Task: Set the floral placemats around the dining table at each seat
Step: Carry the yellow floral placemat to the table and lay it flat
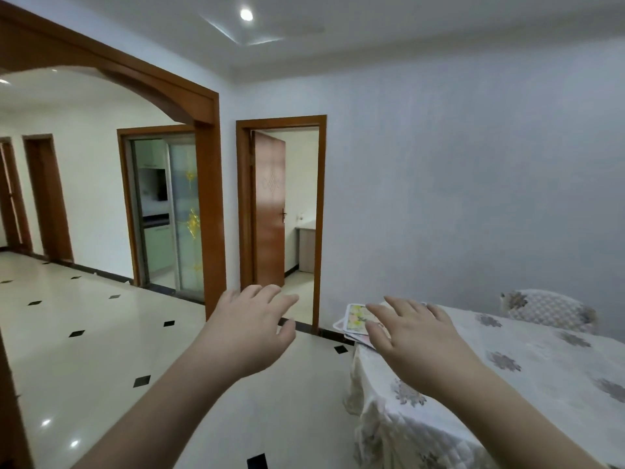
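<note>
A small stack of floral placemats [355, 320] lies at the far left corner of the dining table [527, 377], which is draped in a white cloth with grey flower prints. The stack juts slightly over the table's edge. My right hand [411, 336] hovers over the stack with fingers spread and hides much of it; whether it touches the mats is unclear. My left hand [248, 328] is stretched out over the floor, left of the table, fingers apart and holding nothing.
A chair [549, 308] with a patterned cover stands behind the table against the pale wall. An open wooden door [270, 211] and a glass sliding door [182, 214] lie ahead. Glossy tiled floor [101, 333] spreads to the left.
</note>
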Demonstrator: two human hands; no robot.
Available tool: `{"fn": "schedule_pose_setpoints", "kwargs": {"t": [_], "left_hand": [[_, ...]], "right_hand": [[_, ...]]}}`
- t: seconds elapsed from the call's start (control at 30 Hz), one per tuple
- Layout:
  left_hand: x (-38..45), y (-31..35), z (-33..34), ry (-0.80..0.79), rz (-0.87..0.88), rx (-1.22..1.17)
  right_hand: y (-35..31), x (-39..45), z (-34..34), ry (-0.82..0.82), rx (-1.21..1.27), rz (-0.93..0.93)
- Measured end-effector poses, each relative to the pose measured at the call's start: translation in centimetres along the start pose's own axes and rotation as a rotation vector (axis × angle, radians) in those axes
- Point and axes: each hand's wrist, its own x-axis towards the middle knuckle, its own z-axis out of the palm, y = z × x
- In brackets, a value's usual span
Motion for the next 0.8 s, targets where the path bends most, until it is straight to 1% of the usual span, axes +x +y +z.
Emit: {"fn": "schedule_pose_setpoints", "kwargs": {"t": [0.17,0.3,0.47,0.6,0.7,0.8], "left_hand": [[5.0,-3.5,0.1,0.029,-0.044,-0.008],[9.5,-4.2,2.0,0.018,-0.033,-0.025],[16.3,-3.5,4.2,0.001,-0.03,0.001],[21.7,-2.3,5.6,0.006,-0.009,0.022],[25.5,-2.3,6.6,0.02,-0.044,0.02],[29.1,-3.0,8.0,0.073,-0.116,0.013]], "right_hand": [[-1.0,5.5,1.4,-0.017,-0.037,0.004],[-0.2,9.8,2.9,-0.01,-0.044,0.008],[3.3,15.3,5.2,0.025,-0.032,0.001],[7.0,19.9,6.9,0.057,0.036,0.029],[9.2,23.6,7.8,0.068,0.075,0.035],[10.3,27.4,8.8,0.09,0.066,0.017]]}}
